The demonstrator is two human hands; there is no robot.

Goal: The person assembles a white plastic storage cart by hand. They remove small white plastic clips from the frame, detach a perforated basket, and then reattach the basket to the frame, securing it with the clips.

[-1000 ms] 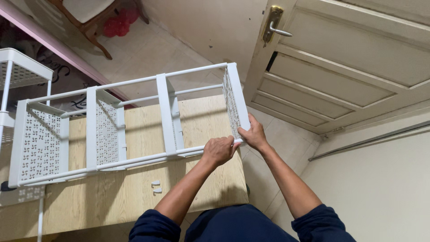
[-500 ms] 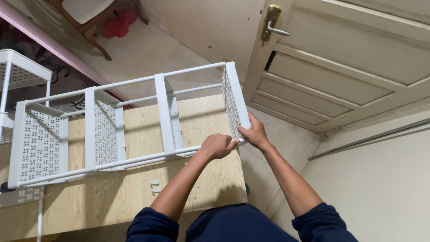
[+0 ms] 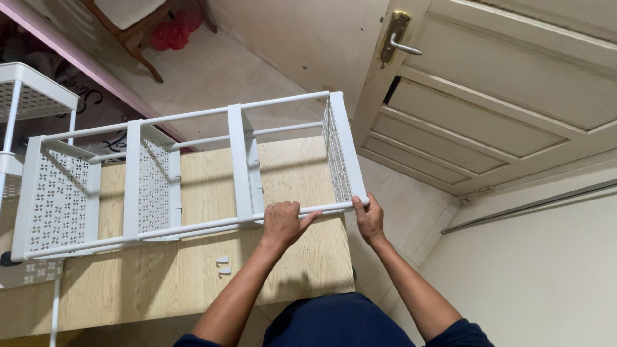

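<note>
Shelving rack (image 3: 186, 177), white plastic with punched side panels and thin rods, lies on its side across the wooden table (image 3: 160, 283) and takes up the middle of our view from nine o'clock to three o'clock. Beyond it, at one to two o'clock, stands a cream panelled door (image 3: 514, 96) with a brass handle (image 3: 398, 38). A second white rack (image 3: 26, 96) shows at the nine o'clock edge, and a wooden chair (image 3: 138, 26) sits at eleven o'clock.

Compared with half a second ago, the rack has barely shifted, but our left hand (image 3: 283, 222) has slid along the near rod toward the end panel and now curls closed around that rod. Our right hand (image 3: 369, 218) stays at the corner of the end panel, fingers wrapped over its edge. We judge that both hands are now pressing rod and panel together at that corner.

Two small white clips (image 3: 223, 265) lie loose on the table at six o'clock, just below the rack, untouched.
</note>
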